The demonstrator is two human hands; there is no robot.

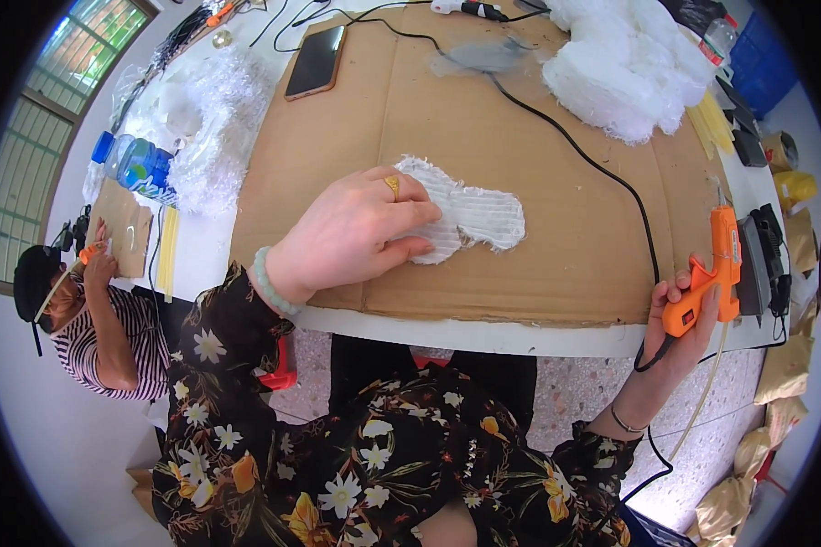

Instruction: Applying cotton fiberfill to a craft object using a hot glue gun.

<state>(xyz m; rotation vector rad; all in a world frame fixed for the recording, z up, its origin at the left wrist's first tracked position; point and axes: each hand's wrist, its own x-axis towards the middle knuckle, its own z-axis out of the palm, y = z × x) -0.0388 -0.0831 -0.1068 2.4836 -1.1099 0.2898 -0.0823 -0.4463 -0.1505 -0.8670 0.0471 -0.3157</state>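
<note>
A white ribbed piece of fabric (493, 217) with frayed edges lies flat on the cardboard sheet (556, 273) in front of me. My left hand (360, 223) has its curled fingers and thumb on the left part of this fabric, covering some of it. At the right edge of the table, my right hand (680, 314) is wrapped around the handle of an orange hot glue gun (725, 246). The gun's nozzle points away from me. A pale glue stick (710, 397) trails from its back end, and a black cord runs from the handle.
A phone (316, 62) lies at the cardboard's far left. White fluffy fibre (625, 68) is heaped far right, shiny white strands (219, 118) on the left beside a bottle (135, 164). A black cable (566, 128) crosses the cardboard. Another person (109, 337) works at left.
</note>
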